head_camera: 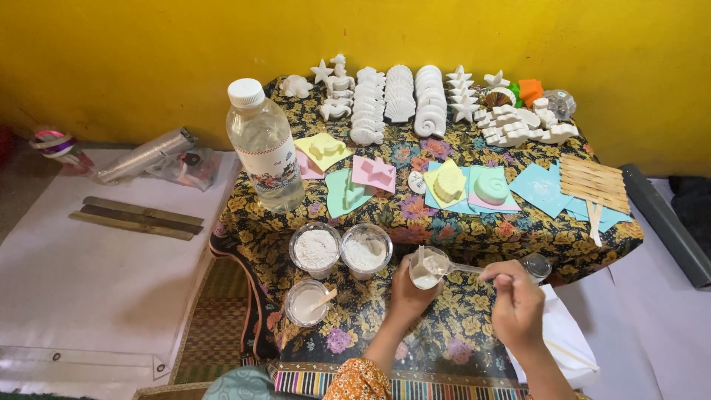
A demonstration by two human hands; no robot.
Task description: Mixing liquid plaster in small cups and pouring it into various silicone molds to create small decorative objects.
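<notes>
**Spoon over a steadied cup**

Low centre of the frame, my left hand wraps the small cup so it stays put on the surface. My right hand pinches a plastic spoon, its bowl at the rim. Two powder cups sit just left, within easy reach.

The left hand cups a small clear plastic cup of white mixture, while the right hand pinches a clear plastic spoon whose bowl rests at the cup's rim. Just left stand two clear cups of white powder (both nearly full) on the floral-patterned tablecloth, near a clear plastic water bottle with a white cap.
</notes>
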